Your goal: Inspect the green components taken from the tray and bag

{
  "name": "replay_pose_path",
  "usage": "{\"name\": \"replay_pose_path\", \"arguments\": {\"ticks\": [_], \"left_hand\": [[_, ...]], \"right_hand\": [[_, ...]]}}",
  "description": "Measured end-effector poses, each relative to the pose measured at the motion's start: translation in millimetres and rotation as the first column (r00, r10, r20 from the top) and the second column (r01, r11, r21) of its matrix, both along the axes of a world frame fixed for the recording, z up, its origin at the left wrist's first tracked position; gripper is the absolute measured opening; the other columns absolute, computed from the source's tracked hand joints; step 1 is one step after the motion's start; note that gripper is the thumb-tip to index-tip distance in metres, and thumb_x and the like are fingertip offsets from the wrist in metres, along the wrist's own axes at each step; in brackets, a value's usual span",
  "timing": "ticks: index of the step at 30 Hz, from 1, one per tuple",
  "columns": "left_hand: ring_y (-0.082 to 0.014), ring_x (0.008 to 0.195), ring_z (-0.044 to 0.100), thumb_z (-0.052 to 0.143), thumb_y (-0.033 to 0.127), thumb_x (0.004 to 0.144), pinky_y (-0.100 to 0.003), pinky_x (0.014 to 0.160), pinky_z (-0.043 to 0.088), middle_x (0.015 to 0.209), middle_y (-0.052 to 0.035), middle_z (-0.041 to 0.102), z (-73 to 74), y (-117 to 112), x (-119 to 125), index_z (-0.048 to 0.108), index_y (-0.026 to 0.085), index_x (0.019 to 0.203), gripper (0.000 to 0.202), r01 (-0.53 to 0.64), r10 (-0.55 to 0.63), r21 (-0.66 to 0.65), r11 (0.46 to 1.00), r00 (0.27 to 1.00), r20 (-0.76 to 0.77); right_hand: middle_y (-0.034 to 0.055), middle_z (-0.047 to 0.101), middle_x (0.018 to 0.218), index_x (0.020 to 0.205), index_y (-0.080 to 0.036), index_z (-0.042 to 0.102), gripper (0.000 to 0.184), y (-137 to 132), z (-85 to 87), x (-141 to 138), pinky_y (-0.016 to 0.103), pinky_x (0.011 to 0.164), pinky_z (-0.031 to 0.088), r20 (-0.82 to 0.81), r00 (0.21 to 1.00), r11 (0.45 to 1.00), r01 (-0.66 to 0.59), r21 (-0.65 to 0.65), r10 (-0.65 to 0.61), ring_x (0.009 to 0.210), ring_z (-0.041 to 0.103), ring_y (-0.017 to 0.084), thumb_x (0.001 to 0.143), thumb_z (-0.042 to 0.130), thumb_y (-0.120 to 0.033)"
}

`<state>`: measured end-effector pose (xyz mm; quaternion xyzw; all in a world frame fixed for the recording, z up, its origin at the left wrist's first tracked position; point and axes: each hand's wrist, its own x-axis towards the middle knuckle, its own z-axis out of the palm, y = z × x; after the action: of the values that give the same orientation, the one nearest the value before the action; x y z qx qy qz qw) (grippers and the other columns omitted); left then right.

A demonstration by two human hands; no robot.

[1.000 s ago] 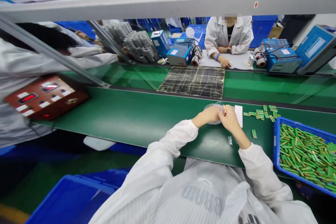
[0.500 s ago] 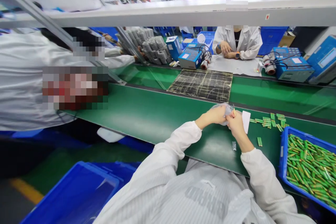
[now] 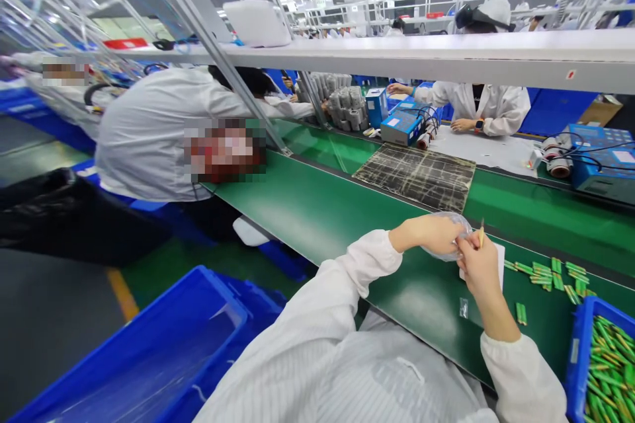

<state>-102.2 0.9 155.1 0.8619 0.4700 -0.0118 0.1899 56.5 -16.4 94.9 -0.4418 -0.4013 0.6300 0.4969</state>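
My left hand (image 3: 441, 234) is closed on a crumpled-looking clear plastic piece (image 3: 454, 217), rounded in outline; whether it is a bag or a roll of film I cannot tell. Against it, at the same spot, the fingers of my right hand (image 3: 479, 268) are pinched together. A thin tool with a pale yellow handle and dark pointed tip (image 3: 481, 234) sticks up from my right hand. Behind that hand lies a white card (image 3: 501, 263), partly hidden. On the green belt nearby are a small clear wrapper (image 3: 463, 308) and a green battery pair (image 3: 520, 314).
Several green batteries (image 3: 543, 274) lie to the right, beside a blue bin (image 3: 578, 350) full of them. A dark mat (image 3: 417, 172) lies beyond the belt. Blue bins (image 3: 198, 344) stand at my lower left. A shelf (image 3: 421, 59) spans ahead; co-workers sit left and across.
My view has swung left and up, so things sit further right and lower. The tool now stands up more plainly from my right hand. The co-worker across has reached out one arm.
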Motion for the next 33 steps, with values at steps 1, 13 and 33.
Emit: {"name": "replay_pose_path", "arguments": {"ticks": [1,13,33], "left_hand": [[-0.0314,0.094,0.074,0.048,0.041,0.100,-0.041,0.076,0.056,0.111,-0.0184,0.076,6.0,-4,0,0.066,0.014,0.127,0.042,-0.008,0.008,-0.006,1.000,1.000,0.000],[-0.0296,0.102,0.068,0.053,0.031,0.103,-0.040,0.086,0.054,0.108,-0.0190,0.075,-12.5,-5,3,0.074,0.013,0.103,0.028,0.104,-0.104,0.179,0.978,0.995,-0.005],[-0.0280,0.097,0.075,0.048,0.019,0.103,-0.037,0.081,0.057,0.109,-0.0141,0.077,-7.8,-25,2,0.073,0.015,0.114,0.027,-0.068,0.057,0.183,0.981,0.996,0.062]], "right_hand": [[-0.0122,0.036,0.061,0.076,-0.026,0.034,0.056,0,2.5,0,0.017,0.031,0.023,-0.009,1.000,1.000,-0.005,-0.001,0.005,0.043,0.030,0.005,0.065,0.089,-0.029],[-0.0132,0.039,0.051,0.077,-0.026,0.034,0.059,-1,8.7,4,0.015,0.030,0.021,-0.054,0.997,0.994,-0.068,-0.082,0.064,0.038,0.029,0.005,0.065,0.091,-0.031],[-0.0129,0.036,0.051,0.076,-0.025,0.034,0.058,2,-1.5,15,0.014,0.030,0.019,-0.123,0.987,0.983,-0.119,-0.143,0.101,0.038,0.026,0.005,0.068,0.091,-0.030]]}}
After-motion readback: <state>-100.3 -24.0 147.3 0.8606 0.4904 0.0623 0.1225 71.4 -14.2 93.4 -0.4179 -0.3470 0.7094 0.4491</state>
